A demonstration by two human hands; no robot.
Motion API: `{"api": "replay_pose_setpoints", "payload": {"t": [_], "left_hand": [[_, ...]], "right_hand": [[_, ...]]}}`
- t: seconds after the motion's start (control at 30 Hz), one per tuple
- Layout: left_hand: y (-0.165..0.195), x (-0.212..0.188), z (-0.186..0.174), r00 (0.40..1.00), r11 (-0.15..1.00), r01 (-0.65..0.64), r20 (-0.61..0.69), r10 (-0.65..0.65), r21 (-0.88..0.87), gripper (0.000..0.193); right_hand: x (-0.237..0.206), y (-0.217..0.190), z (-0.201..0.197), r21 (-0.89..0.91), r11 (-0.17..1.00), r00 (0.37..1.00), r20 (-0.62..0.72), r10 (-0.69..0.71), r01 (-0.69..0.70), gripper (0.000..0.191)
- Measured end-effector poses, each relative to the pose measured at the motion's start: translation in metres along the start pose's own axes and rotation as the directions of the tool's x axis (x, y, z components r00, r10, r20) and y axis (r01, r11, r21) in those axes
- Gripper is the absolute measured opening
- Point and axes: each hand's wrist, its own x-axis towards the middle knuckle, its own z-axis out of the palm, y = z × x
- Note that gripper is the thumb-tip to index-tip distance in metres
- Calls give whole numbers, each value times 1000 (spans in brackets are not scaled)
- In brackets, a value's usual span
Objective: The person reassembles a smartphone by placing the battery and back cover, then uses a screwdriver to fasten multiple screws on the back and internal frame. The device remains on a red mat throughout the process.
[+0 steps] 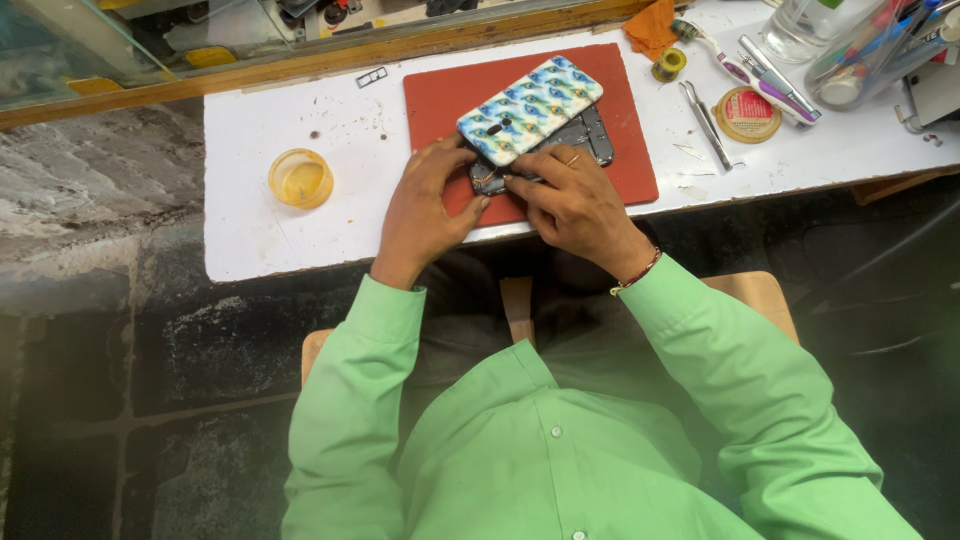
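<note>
A dark opened phone (pixel 590 135) lies on a red mat (pixel 440 90) on the white table (pixel 260 230). A phone back cover (pixel 530 108) with a blue and green feather pattern rests tilted on top of it. My left hand (pixel 425 205) grips the phone's near left end. My right hand (pixel 575 200) presses its fingertips on the phone's near edge just below the cover. Whether it holds a small tool I cannot tell. Both sleeves are green.
A small yellow dish (pixel 300 178) sits on the table at the left. To the right lie tweezers (pixel 705 122), a round tin (pixel 747 113), a toothbrush (pixel 745 72), an orange cloth (pixel 652 28) and a clear container (pixel 860 45) of tools. A wooden ledge (pixel 330 60) runs behind the table.
</note>
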Motion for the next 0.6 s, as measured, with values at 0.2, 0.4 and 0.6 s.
{"api": "replay_pose_setpoints", "payload": {"t": [0.2, 0.4, 0.6], "left_hand": [[0, -9, -7, 999, 1000, -3, 45, 3, -6, 37], [0, -6, -4, 993, 996, -56, 103, 49, 64, 39], [3, -1, -4, 992, 991, -87, 96, 77, 105, 33]], "right_hand": [[-1, 0, 0, -19, 1000, 1000, 17, -9, 10, 31], [-2, -4, 1, -102, 995, 1000, 21, -20, 22, 31], [-1, -6, 1, -64, 998, 1000, 29, 9, -7, 29]]}}
